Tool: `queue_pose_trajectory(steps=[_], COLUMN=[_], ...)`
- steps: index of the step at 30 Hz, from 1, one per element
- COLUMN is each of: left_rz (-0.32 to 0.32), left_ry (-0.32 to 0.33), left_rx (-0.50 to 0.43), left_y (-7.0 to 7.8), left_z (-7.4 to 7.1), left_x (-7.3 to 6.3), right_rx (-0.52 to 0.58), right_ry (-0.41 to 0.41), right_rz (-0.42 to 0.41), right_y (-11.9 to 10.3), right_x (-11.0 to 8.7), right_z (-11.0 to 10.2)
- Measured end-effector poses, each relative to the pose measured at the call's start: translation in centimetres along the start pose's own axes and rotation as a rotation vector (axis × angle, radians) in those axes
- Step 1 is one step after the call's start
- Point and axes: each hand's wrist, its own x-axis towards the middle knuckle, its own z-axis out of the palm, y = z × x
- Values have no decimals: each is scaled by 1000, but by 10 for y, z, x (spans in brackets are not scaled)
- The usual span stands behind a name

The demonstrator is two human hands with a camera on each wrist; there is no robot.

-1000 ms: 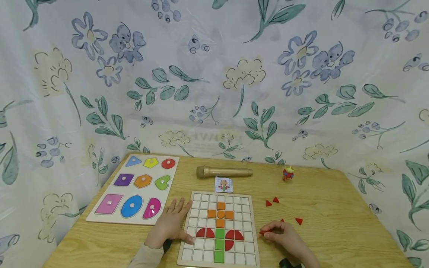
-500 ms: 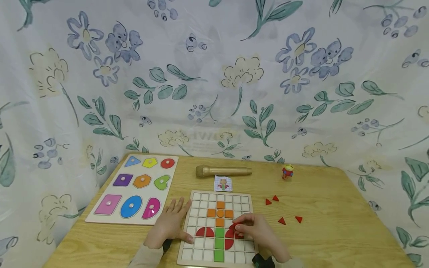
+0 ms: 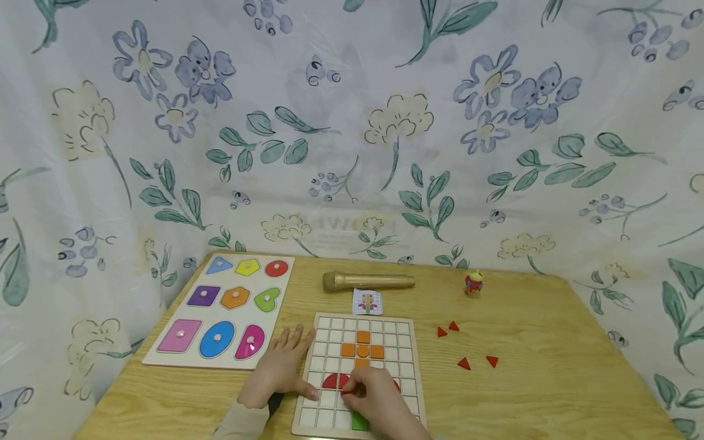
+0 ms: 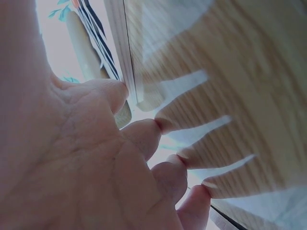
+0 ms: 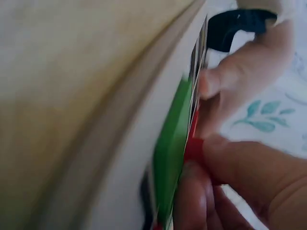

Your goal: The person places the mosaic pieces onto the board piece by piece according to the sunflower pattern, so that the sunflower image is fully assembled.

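My left hand point(image 3: 280, 370) lies with fingers spread on the table, its thumb over the left edge of the wooden grid board point(image 3: 324, 418). Thumb and fingertips of my right hand point(image 3: 379, 397) pinch a small flat red piece point(image 5: 194, 149) low over the board, just below two red quarter-circles point(image 3: 337, 381) on the left side. Most of the piece's outline is hidden by the fingers. A green square point(image 3: 360, 421) shows beneath that hand, and orange pieces point(image 3: 363, 337) form a cross higher up. The right hand covers most of the red pieces on the board's right side.
Several loose red triangles point(image 3: 464, 363) lie right of the board. Behind it are a small pattern card point(image 3: 367, 302) and a gold microphone point(image 3: 368, 282). A toy figure point(image 3: 473, 283) stands at the back right; a shape-puzzle board point(image 3: 231, 280) with knobs lies at left.
My right hand has carried the red piece from the table right of the board, across the board's right side, to its left-centre cells. The left hand has stayed in place.
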Motion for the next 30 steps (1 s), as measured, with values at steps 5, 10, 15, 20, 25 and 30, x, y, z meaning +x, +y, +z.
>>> queue_pose_trajectory(steps=[5, 10, 15, 20, 25, 30], left_rz=[-8, -6, -2, 6, 11, 0], left_ry=[-4, -9, -8, -6, -4, -5], left_rx=[-5, -18, -6, -7, -2, 11], left_y=[-2, -3, -5, -3, -1, -4], left_z=[2, 5, 7, 5, 2, 2], left_x=[-1, -2, 0, 3, 4, 2], right_rx=[-14, -74, -105, -150, -207, -82], right_ry=[25, 4, -13, 44, 91, 90], right_rz=[-39, -27, 3, 19, 20, 11], right_y=[-1, 0, -1, -1, 0, 6], right_x=[-3, -5, -3, 3, 4, 11], right_z=[7, 8, 10, 11, 9, -5])
